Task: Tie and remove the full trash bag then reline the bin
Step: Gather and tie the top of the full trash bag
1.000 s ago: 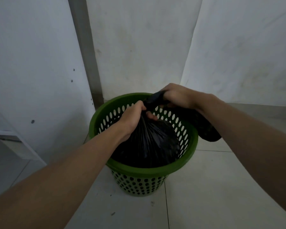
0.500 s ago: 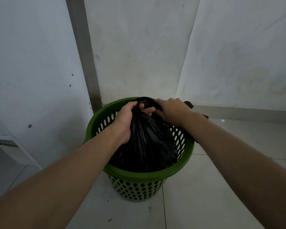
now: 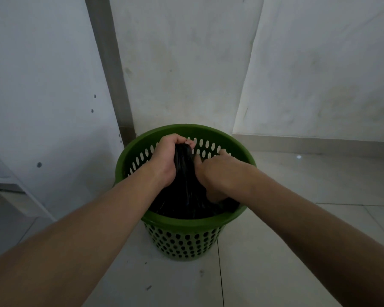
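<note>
A green perforated plastic bin (image 3: 182,240) stands on the tiled floor in a room corner. Inside it sits a full black trash bag (image 3: 186,196), its top gathered into a narrow neck. My left hand (image 3: 166,158) is closed around that neck near its top. My right hand (image 3: 217,173) presses against the right side of the bag lower down, fingers curled into the plastic inside the bin. The bag's body fills the bin; its lower part is hidden by the bin wall and my arms.
White walls meet in a corner right behind the bin. A grey vertical strip (image 3: 109,63) runs down the wall at left. A white ledge or shelf (image 3: 13,191) juts out at the far left. Pale floor tiles (image 3: 297,218) spread right and front.
My right hand has come down from the bag's top to its right side inside the bin. The loose flap that hung over the right rim is gone from view. The left hand keeps the neck.
</note>
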